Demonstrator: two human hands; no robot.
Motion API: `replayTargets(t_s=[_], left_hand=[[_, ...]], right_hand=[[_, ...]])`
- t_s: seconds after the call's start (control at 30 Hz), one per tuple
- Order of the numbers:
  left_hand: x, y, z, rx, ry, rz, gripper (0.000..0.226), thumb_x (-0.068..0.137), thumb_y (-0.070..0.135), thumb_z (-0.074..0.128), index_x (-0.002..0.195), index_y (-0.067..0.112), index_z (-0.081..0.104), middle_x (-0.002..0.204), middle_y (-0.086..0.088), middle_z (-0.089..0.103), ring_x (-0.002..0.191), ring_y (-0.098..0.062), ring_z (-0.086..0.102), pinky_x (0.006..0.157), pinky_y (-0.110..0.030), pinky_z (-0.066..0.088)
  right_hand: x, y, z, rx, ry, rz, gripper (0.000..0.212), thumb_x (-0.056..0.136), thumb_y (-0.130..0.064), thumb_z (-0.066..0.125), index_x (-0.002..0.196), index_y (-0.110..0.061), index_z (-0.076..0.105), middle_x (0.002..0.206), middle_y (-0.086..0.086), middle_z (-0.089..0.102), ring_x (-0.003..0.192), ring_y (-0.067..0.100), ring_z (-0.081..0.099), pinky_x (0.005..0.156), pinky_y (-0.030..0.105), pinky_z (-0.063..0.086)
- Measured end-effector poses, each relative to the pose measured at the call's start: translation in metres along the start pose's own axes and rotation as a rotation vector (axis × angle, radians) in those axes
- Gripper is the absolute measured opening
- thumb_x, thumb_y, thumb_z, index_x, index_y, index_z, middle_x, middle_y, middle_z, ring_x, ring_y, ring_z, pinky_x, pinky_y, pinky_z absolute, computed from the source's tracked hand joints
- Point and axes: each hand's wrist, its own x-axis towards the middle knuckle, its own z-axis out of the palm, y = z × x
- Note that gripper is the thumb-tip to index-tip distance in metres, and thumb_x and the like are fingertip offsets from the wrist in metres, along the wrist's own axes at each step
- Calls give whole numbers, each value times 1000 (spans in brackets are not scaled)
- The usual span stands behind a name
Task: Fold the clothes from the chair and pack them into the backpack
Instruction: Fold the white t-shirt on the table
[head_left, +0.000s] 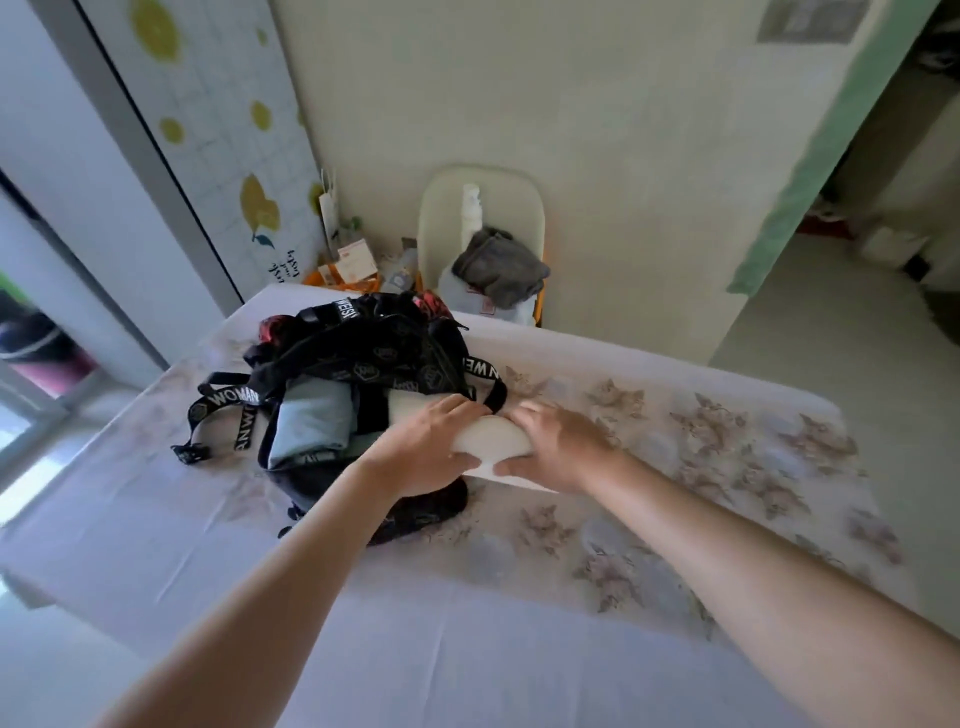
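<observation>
Both hands are on the white folded garment (493, 440) at the mouth of the black backpack (405, 358) – the left hand (423, 449) wraps its near end, fingers curled over the top and thumb under, while the right hand (558, 447) clasps the other end the same way. One end of it is already inside, beside a folded blue-grey garment (311, 421). The backpack lies open on the floral sheet (701, 467). Beyond it, the pale chair (483, 189) holds a crumpled grey garment (504, 265)
</observation>
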Motion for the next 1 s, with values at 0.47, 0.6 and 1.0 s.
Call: replayTargets(t_s=[0.47, 0.6, 1.0], left_hand=[[23, -220, -54, 158, 79, -141, 53, 98, 10, 43, 148, 25, 39, 148, 5, 44, 139, -18, 31, 116, -36, 22], [49, -238, -46, 448, -34, 80, 50, 96, 17, 44, 145, 26, 45, 149, 4, 42, 142, -21, 29, 121, -37, 7], [98, -246, -65, 280, 195, -51, 28, 103, 33, 44, 103, 18, 68, 88, -5, 72, 83, -29, 67, 71, -32, 42]], right_hand=[[169, -81, 61, 588, -254, 553, 57, 86, -56, 64, 131, -22, 57, 126, -1, 63, 108, 20, 61, 95, 36, 51], [180, -105, 56, 269, -135, 445, 65, 84, -47, 53, 145, -32, 34, 141, 0, 47, 121, 25, 53, 98, 41, 47], [171, -123, 80, 138, -99, 413, 111, 67, -64, 70, 153, -45, 2, 142, 1, 47, 109, 26, 61, 83, 38, 52]])
